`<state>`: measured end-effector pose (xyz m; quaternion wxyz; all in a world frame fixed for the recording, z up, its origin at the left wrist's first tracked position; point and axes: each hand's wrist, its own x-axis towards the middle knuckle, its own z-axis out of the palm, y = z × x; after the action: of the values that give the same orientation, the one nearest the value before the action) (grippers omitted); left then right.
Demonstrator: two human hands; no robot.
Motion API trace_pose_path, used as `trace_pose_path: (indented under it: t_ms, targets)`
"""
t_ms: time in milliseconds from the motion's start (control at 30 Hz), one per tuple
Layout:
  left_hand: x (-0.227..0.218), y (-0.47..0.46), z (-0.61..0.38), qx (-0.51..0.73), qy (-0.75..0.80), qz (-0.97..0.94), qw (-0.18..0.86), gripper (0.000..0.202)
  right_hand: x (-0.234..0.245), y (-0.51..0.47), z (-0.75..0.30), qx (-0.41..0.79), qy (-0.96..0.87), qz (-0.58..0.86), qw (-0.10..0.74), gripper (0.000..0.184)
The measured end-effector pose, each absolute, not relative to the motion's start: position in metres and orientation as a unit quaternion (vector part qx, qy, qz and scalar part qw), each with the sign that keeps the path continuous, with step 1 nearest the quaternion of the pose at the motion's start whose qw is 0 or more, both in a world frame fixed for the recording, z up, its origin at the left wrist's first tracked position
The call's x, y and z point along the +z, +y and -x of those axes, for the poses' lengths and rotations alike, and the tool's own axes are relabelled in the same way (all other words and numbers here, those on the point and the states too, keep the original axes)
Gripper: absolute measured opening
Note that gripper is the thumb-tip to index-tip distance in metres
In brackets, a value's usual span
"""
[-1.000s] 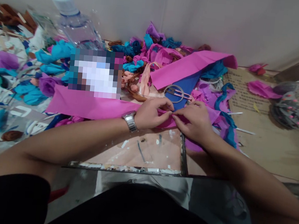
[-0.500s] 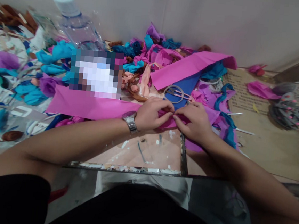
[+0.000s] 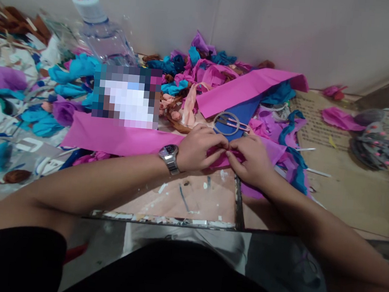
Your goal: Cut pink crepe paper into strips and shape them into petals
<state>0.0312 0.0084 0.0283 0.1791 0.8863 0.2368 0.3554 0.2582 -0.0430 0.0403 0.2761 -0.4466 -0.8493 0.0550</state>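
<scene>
A long strip of pink crepe paper [image 3: 120, 136] runs from the left into my fingers at the table's front. My left hand [image 3: 199, 148], with a metal watch on its wrist, pinches the strip's right end between thumb and fingers. Against it, my right hand [image 3: 252, 160] is closed on the same end, thumb and fingertips meeting the left ones. The exact fold between the fingertips is hidden. Just beyond the hands, a grey ring [image 3: 227, 123] and a pair of small pink-handled snips [image 3: 239, 125] lie on blue paper [image 3: 243, 109].
Behind lies another pink strip [image 3: 250, 89] over heaped crepe scraps. A capped plastic bottle [image 3: 104, 40] stands at the back left, near a blurred-out pale item [image 3: 127, 99]. To the right are cardboard [image 3: 341, 186] and a dark, pink-dotted bundle [image 3: 374, 146].
Both hands stay together on the pink strip, with small shifts of the fingers. My left wrist has rolled slightly, so the watch face now shows. The rest lies as before.
</scene>
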Motion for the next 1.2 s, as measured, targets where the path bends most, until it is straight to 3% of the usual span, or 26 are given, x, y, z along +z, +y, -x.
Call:
trace_pose_path:
  t_ms: [1200]
  targets:
    - [0.0292,0.009,-0.0318,0.396,0.189,-0.887,0.145,0.021,0.0438,-0.045,-0.2557,0.058,-0.831,0.415,0.365,0.009]
